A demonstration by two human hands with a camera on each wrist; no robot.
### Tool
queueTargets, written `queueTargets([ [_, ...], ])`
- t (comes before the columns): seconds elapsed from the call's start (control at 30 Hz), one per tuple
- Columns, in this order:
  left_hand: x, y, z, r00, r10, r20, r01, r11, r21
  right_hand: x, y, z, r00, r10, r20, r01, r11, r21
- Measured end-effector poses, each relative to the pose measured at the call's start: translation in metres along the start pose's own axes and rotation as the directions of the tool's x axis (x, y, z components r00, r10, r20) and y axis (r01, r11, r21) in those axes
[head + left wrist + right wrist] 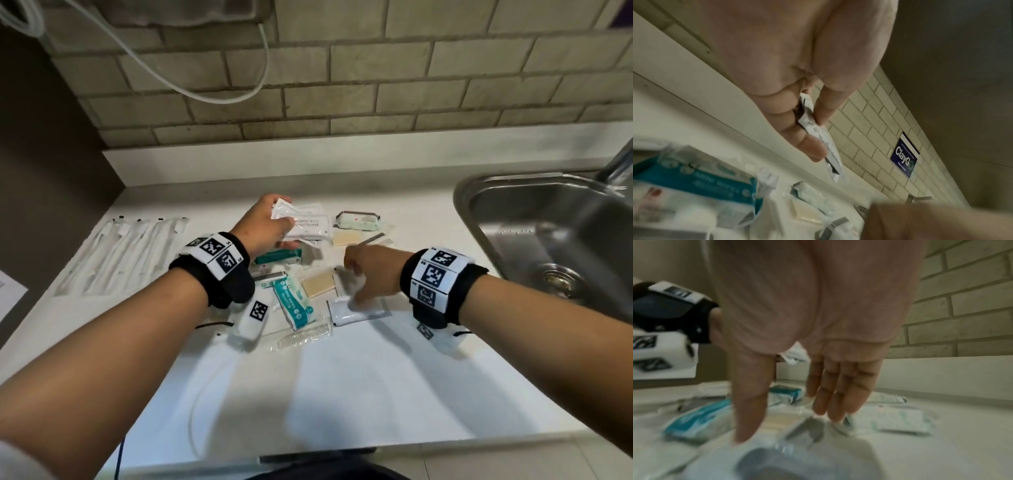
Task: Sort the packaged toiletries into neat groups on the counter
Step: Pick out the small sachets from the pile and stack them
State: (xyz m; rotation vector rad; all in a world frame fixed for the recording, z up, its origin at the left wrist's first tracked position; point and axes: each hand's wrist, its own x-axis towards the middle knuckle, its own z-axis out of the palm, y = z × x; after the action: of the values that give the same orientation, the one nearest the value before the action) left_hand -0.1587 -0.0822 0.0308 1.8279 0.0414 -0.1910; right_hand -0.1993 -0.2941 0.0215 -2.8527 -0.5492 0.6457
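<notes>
My left hand (284, 229) holds a small stack of flat white shampoo-with-conditioner sachets (308, 224) above the back of the pile. In the left wrist view the sachets (830, 151) show edge on, pinched between thumb and fingers (807, 146). My right hand (356, 284) hangs with straight fingers (834, 402) pointing down over another white sachet (356, 313) lying on the counter; motion blur hides whether they touch it. That sachet (797, 457) fills the bottom of the right wrist view. Nothing is held in the right hand.
The loose pile on the white counter (342, 383) holds a teal wipes pack (294, 303), two tan soap bars (318, 284), a green-and-white pack (359, 219), a teal box (279, 256) and a clear comb (305, 334). Wrapped toothbrushes (126, 253) lie in a row at left. A steel sink (548, 240) is at right.
</notes>
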Motion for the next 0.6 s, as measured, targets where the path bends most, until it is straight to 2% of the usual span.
queueTargets([
  [0.03,0.001,0.001,-0.004,1.0,0.005,-0.001,-0.005,1.0,-0.004,-0.004,-0.003,0.007,0.997,-0.018,0.069,0.022,0.999,-0.046],
  [0.1,0.001,0.003,-0.009,1.0,0.018,0.0,-0.018,1.0,-0.007,-0.007,-0.007,0.017,0.992,-0.045,0.117,0.058,0.992,-0.109],
  [0.3,-0.008,0.0,-0.023,0.999,0.013,-0.03,-0.014,1.0,-0.013,0.003,-0.013,0.011,0.99,-0.033,0.134,0.057,0.983,-0.175],
  [0.4,-0.012,-0.004,-0.031,0.999,0.0,-0.045,0.0,1.0,-0.007,0.007,-0.016,0.0,0.994,-0.061,0.089,0.078,0.976,-0.203],
  [0.5,-0.016,-0.007,-0.037,0.998,-0.021,-0.054,0.022,1.0,0.014,0.01,-0.015,-0.019,0.995,-0.098,-0.005,0.097,0.99,-0.103],
  [0.6,-0.023,-0.01,-0.04,0.998,-0.037,-0.043,0.038,0.999,0.014,0.015,-0.015,-0.038,0.989,-0.123,-0.086,0.131,0.987,0.097],
])
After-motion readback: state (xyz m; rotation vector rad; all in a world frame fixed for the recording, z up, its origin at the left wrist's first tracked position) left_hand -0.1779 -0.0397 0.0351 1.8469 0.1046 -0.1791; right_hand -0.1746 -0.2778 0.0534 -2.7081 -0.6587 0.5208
